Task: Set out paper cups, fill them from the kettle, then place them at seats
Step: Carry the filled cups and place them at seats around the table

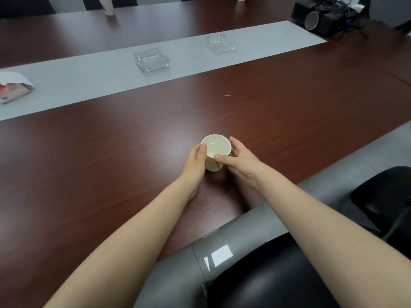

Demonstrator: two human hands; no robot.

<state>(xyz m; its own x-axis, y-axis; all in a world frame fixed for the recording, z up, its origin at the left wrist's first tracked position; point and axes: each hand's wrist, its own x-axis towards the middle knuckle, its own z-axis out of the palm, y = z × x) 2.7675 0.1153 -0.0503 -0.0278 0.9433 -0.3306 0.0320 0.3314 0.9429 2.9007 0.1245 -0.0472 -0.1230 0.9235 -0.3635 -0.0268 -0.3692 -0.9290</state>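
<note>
A white paper cup (216,146) stands upright on the dark red table (111,152), near its front edge, with liquid visible inside. My left hand (195,164) holds the cup's left side, thumb at the rim. My right hand (240,162) holds the right side, thumb across the front wall and fingers curled behind. Another paper cup (107,5) stands far across the table at the upper left. No kettle is in view.
Two glass ashtrays (152,61) (220,44) sit on a grey runner (89,81) along the table's middle. A tissue pack (14,87) lies at the left. Black equipment with cables (322,15) is at the far right. Black chairs (266,285) stand below my arms.
</note>
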